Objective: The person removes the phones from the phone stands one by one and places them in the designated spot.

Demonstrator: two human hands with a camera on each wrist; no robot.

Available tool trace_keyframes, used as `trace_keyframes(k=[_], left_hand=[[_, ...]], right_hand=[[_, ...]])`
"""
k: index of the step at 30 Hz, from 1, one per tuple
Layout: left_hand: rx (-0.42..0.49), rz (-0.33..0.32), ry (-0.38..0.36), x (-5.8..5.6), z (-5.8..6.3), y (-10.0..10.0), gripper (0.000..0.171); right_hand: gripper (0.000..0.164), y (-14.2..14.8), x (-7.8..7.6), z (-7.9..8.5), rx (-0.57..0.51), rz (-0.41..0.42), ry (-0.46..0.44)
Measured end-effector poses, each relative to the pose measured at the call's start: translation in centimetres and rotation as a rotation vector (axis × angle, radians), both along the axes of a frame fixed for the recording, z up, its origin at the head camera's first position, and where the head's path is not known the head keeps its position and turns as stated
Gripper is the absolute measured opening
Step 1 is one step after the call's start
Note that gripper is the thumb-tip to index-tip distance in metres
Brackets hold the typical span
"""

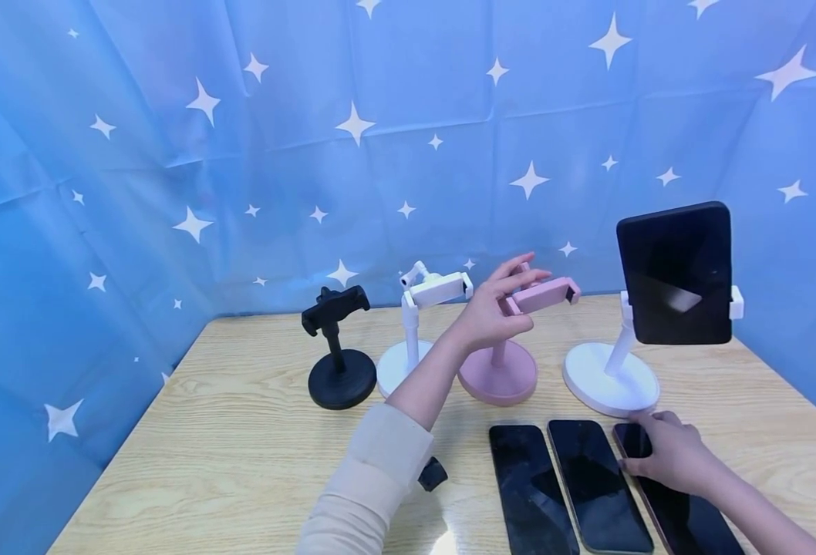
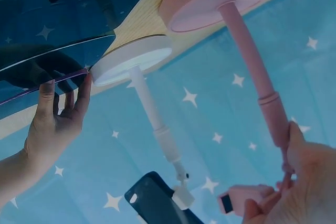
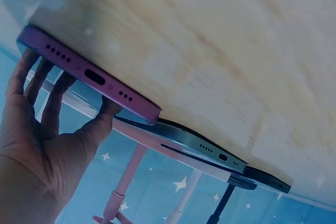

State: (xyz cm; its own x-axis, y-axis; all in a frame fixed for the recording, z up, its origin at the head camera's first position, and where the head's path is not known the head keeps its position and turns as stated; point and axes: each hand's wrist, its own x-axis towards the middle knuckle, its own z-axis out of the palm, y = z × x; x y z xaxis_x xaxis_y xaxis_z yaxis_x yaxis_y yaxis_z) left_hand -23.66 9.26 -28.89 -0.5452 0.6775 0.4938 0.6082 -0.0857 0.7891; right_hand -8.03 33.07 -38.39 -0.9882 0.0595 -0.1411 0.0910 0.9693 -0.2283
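My left hand [image 1: 494, 312] grips the pink phone stand [image 1: 505, 374] high up, beside its clamp. In the left wrist view the left thumb [image 2: 297, 134] lies along the top of the stand's post, and the clamp partly shows beside the fingers. Lower right, my right hand [image 1: 675, 455] spans the rightmost dark phone [image 1: 689, 520], thumb at one long edge and fingers at the other. That phone has a purple edge frame [image 3: 94, 77], seen with its port in the right wrist view. Its face lies partly under my hand.
Left of it lie two more phones, a middle one [image 1: 598, 486] and a left one [image 1: 529, 486]. A black stand [image 1: 342, 378] and a white stand [image 1: 411, 331] stand left of the pink one. Another white stand [image 1: 609, 378] holds a black tablet [image 1: 679, 277]. A small black piece [image 1: 433, 474] lies near my left sleeve.
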Motion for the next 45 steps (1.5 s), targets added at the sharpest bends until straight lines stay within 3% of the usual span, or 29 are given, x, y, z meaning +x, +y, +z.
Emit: trace_keyframes(k=[9, 17, 22, 27, 33, 36, 39, 42, 45], left_hand=[[0.045, -0.057, -0.082, 0.1, -0.3, -0.3, 0.06], [0.103, -0.026, -0.11, 2.7, 1.2, -1.2, 0.064], [0.145, 0.09, -0.071, 3.1, 0.6, -0.7, 0.072], [0.151, 0.229, -0.067, 2.5, -1.5, 0.0, 0.081], [0.062, 0.437, -0.291, 3.6, -3.0, -0.3, 0.08], [-0.008, 0.492, -0.386, 4.6, -3.2, -0.7, 0.068], [-0.105, 0.442, -0.461, 5.6, -3.1, -0.6, 0.053], [-0.207, 0.31, -0.51, 6.7, -2.8, 0.2, 0.047], [-0.259, 0.189, -0.501, 7.8, -1.9, 1.6, 0.051]], right_hand=[[0.077, -0.1, 0.1, -0.2, 0.016, 0.005, 0.01], [0.078, -0.1, 0.2, 0.8, -0.035, 0.003, -0.01], [0.082, -0.1, 0.3, 2.8, -0.051, 0.018, -0.015], [0.073, -0.6, 1.3, 5.6, -0.09, 0.061, 0.014], [0.062, -1.3, 2.9, 8.7, -0.106, 0.039, 0.159], [0.059, -1.0, 3.4, 9.8, -0.067, -0.005, 0.252], [0.061, -0.3, 3.9, 10.5, -0.031, -0.088, 0.3], [0.066, 0.5, 4.1, 11.0, -0.03, -0.172, 0.332], [0.071, 1.1, 4.0, 11.6, -0.07, -0.207, 0.382]])
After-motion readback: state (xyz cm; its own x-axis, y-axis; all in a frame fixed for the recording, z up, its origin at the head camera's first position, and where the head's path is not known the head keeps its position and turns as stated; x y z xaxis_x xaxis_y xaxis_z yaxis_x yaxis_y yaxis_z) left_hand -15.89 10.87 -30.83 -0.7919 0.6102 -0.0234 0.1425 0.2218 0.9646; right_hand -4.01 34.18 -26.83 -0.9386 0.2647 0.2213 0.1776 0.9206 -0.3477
